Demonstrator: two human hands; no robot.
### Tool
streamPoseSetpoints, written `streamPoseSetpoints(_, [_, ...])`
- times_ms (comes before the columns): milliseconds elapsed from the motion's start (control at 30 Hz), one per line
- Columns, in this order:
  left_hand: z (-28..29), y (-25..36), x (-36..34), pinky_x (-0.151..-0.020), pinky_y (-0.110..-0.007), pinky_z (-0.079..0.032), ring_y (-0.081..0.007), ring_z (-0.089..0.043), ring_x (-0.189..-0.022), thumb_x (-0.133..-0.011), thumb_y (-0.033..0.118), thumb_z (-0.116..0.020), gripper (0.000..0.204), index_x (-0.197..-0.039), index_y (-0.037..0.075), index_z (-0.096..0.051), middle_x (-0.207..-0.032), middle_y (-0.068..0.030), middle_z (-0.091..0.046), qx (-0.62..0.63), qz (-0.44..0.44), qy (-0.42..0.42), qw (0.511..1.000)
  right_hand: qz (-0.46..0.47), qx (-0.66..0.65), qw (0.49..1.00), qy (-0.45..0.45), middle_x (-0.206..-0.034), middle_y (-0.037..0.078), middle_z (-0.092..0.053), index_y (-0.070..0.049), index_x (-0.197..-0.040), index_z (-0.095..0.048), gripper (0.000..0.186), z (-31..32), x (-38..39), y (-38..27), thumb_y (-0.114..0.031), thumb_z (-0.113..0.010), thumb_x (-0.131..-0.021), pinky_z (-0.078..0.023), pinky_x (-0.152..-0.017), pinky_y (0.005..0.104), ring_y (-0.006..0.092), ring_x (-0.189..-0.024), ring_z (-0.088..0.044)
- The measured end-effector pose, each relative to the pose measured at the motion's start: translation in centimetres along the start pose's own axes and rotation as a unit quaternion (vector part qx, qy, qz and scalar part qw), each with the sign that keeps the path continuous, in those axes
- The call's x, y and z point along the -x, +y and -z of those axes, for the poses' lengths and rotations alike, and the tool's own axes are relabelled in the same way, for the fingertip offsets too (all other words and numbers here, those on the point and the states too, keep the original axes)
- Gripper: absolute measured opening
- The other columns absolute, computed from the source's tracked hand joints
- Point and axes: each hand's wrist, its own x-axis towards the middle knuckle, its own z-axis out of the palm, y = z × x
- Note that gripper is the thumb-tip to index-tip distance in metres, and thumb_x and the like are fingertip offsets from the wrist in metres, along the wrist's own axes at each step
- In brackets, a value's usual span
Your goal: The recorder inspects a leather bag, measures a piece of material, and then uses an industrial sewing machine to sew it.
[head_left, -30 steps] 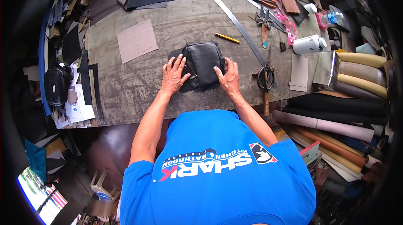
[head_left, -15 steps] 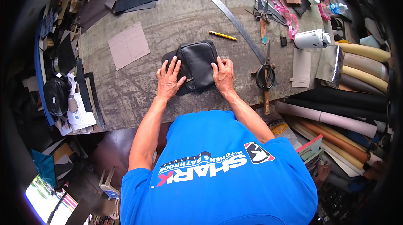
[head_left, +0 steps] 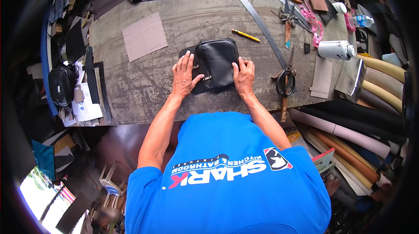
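A small black leather pouch (head_left: 221, 64) with a rounded flap and metal zip pulls lies flat on the worn wooden table. My left hand (head_left: 184, 76) rests along its left side, fingers spread, the thumb close to a zip pull (head_left: 207, 78). On the other side, my right hand (head_left: 244, 77) touches the pouch's right edge with its fingertips, fingers slightly bent and not wrapped round it. Beyond the pouch is a yellow pencil (head_left: 246, 35). A pinkish-grey marked sheet (head_left: 144, 37) lies to the far left of it.
Right of my right hand lie black-handled scissors (head_left: 286, 83) over a wooden-handled tool (head_left: 284, 108), and a long steel ruler (head_left: 255, 20). A white bottle (head_left: 334, 50) lies farther right. Rolled materials (head_left: 384, 66) crowd the right side; a black bag (head_left: 61, 86) sits at left.
The whole view has shifted, so the table and its things appear farther right and slightly higher. Both hands stay beside the pouch, with little visible change in their placement.
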Motion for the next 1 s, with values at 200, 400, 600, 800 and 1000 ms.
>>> streamPoseSetpoints(200, [-0.5, 2.8, 0.4, -0.078, -0.041, -0.051, -0.0286, -0.061, -0.091, -0.074, 0.024, -0.084, 0.060, -0.123, 0.007, -0.053, -0.111, -0.0126, -0.057, 0.129, 0.157, 0.031, 0.979, -0.001, 0.006, 1.000, -0.003, -0.100, 0.017, -0.055, -0.001, -0.117, -0.065, 0.036, 0.0, -0.1, 0.2, -0.021, -0.070, -0.089, -0.048, -0.086, 0.0438, 0.0335, -0.096, -0.055])
streamPoseSetpoints(400, [-1.2, 4.9, -0.8, -0.067, -0.040, -0.053, -0.0260, -0.065, -0.071, -0.077, 0.000, -0.074, 0.045, -0.118, 0.002, -0.058, -0.079, -0.0116, -0.063, 0.202, 0.268, 0.071, 0.939, 0.007, 0.018, 1.000, -0.008, -0.101, 0.017, -0.055, 0.000, -0.117, -0.065, 0.036, -0.2, -0.1, 0.2, -0.021, -0.070, -0.089, -0.048, -0.087, 0.0430, 0.0332, -0.096, -0.055])
streamPoseSetpoints(600, [-0.9, 4.5, -1.7, -0.072, -0.038, -0.056, -0.0260, -0.070, -0.073, -0.075, 0.002, -0.074, 0.052, -0.125, 0.002, -0.058, -0.075, -0.0108, -0.068, 0.224, 0.326, 0.031, 0.918, 0.007, 0.025, 1.000, -0.010, -0.101, 0.017, -0.055, -0.001, -0.118, -0.065, 0.036, 0.0, -0.1, 0.0, -0.022, -0.070, -0.089, -0.048, -0.086, 0.0428, 0.0331, -0.096, -0.055])
streamPoseSetpoints(800, [-1.0, 4.9, -2.0, -0.073, -0.039, -0.056, -0.0257, -0.072, -0.075, -0.075, 0.004, -0.069, 0.049, -0.124, 0.004, -0.060, -0.076, -0.0112, -0.071, 0.202, 0.337, 0.019, 0.919, 0.001, 0.019, 1.000, -0.011, -0.100, 0.016, -0.056, -0.002, -0.118, -0.065, 0.036, 0.2, -0.2, 0.2, -0.023, -0.070, -0.089, -0.048, -0.086, 0.0429, 0.0330, -0.095, -0.056])
streamPoseSetpoints(1000, [-0.4, 4.8, -2.0, -0.072, -0.036, -0.056, -0.0222, -0.071, -0.073, -0.076, 0.003, -0.067, 0.049, -0.124, 0.005, -0.061, -0.076, -0.0106, -0.071, 0.226, 0.341, 0.011, 0.912, -0.009, 0.015, 1.000, -0.012, -0.100, 0.016, -0.056, -0.002, -0.116, -0.066, 0.036, 0.3, -0.2, -0.1, -0.024, -0.071, -0.088, -0.049, -0.085, 0.0428, 0.0325, -0.096, -0.057])
